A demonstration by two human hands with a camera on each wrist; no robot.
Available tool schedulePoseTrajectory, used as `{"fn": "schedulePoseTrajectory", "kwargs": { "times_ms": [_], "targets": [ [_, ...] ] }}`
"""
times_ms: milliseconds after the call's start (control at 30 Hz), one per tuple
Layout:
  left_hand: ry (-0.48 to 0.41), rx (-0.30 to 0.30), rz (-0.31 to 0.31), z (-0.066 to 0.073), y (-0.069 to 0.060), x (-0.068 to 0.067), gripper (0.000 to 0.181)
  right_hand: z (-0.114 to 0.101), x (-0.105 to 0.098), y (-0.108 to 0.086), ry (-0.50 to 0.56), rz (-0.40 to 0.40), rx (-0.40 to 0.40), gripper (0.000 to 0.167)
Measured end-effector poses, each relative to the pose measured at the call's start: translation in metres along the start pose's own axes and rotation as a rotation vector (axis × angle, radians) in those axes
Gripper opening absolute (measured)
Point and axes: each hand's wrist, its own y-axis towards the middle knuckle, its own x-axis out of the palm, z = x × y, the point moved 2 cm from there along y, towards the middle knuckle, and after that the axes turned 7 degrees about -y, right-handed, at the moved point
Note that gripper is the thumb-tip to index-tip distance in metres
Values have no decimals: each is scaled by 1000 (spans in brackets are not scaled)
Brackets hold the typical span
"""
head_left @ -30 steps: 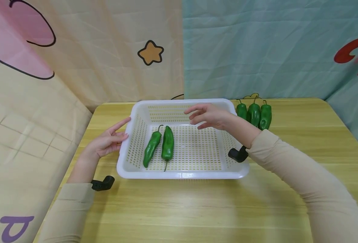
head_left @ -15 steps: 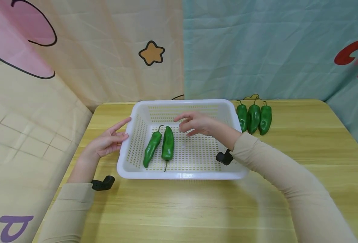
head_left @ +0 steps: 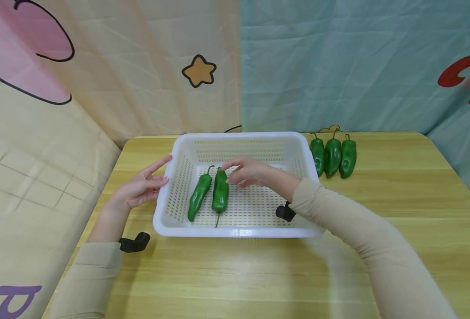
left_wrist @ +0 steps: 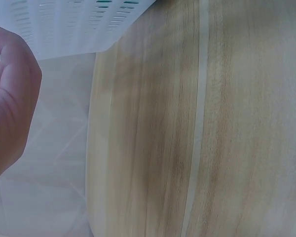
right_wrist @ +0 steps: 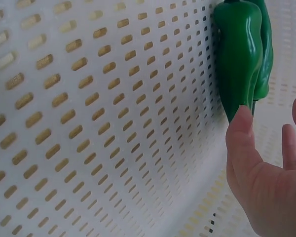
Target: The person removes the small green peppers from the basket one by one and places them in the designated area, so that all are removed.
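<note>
Two green peppers lie side by side in the left half of a white perforated plastic basket point(head_left: 238, 232). The left pepper point(head_left: 200, 197) has its stem pointing away; the right pepper point(head_left: 220, 195) points its stem toward me. My right hand point(head_left: 250, 172) is inside the basket, fingers loosely bent and spread, at the far end of the right pepper. In the right wrist view the thumb tip overlaps the pepper's lower end point(right_wrist: 239, 54); I cannot tell whether they touch. My left hand point(head_left: 141, 188) touches the basket's left rim with extended fingers and thumb.
Three more green peppers point(head_left: 333, 157) lie in a row on the wooden table point(head_left: 235, 274), just right of the basket. Patterned curtains point(head_left: 318, 66) hang behind the table and at both sides. A black wrist camera point(head_left: 135, 243) sits on each wrist.
My right hand has moved left and lower across the basket, from its right side to the right pepper. The left hand, basket and peppers have stayed where they were.
</note>
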Motion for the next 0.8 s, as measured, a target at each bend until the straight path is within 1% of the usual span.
{"fn": "schedulePoseTrajectory", "kwargs": {
  "times_ms": [267, 500, 800],
  "targets": [
    [11, 1, 9, 0, 0, 0, 74, 1, 12, 9, -27, 6, 24, 48],
    [18, -1, 9, -1, 0, 0, 74, 5, 16, 16, -48, 37, 58, 49],
    [5, -3, 17, 0, 0, 1, 73, 8, 20, 25, -47, 70, 67, 50]
  ]
}}
